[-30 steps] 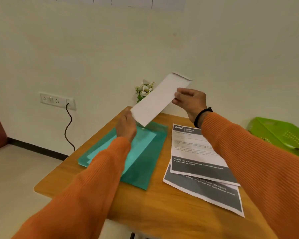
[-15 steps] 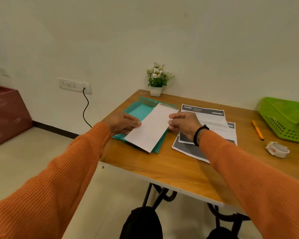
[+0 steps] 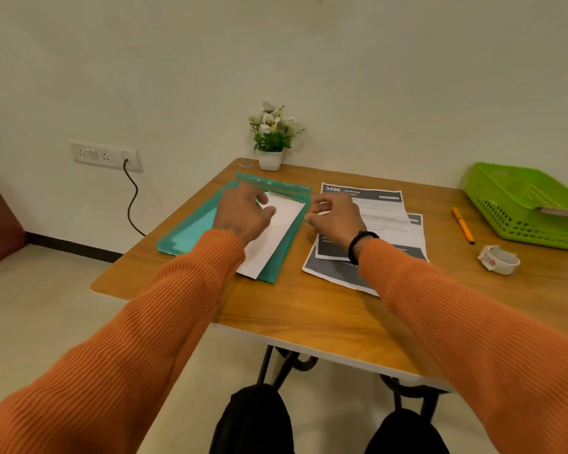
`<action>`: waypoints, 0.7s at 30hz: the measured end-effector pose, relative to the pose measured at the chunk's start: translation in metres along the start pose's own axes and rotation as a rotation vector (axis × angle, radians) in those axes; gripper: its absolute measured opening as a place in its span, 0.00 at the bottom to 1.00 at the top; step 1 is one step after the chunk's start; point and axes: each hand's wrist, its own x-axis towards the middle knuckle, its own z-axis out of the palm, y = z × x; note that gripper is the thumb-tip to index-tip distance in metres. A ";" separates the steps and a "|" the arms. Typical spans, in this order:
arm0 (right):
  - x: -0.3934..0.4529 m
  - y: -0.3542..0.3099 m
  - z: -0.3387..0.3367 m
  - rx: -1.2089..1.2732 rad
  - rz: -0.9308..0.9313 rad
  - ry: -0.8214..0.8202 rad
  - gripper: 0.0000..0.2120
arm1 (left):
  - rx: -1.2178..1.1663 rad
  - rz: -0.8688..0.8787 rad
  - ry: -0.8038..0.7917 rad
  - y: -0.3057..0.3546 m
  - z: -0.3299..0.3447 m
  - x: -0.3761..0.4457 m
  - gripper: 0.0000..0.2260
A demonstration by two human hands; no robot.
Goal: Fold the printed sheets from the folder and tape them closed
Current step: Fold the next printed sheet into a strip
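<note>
Folded sheet (image 3: pixel 273 237) seemingly under left hand (image 3: pixel 240 214).

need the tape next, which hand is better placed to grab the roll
Right. The white tape roll lies on the wooden table to the right of the right hand; the left hand is over the folded white sheet.

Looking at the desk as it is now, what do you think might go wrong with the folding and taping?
The folded sheet lies on the slick teal folder and is not taped shut, so it may slide or spring open. The tape roll sits far right, beyond the right hand; reaching for it means letting go. The left hand hovers over the fold and hides part of it.
</note>
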 end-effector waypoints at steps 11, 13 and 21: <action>0.003 0.071 -0.100 -0.318 -0.025 0.281 0.17 | -0.189 -0.079 -0.274 0.082 0.102 0.011 0.16; 0.007 0.087 -0.114 -0.369 0.030 0.258 0.19 | -0.188 -0.094 -0.283 0.089 0.111 0.015 0.19; 0.025 0.120 -0.137 -0.379 0.087 0.148 0.21 | -0.164 -0.126 -0.293 0.109 0.132 0.049 0.25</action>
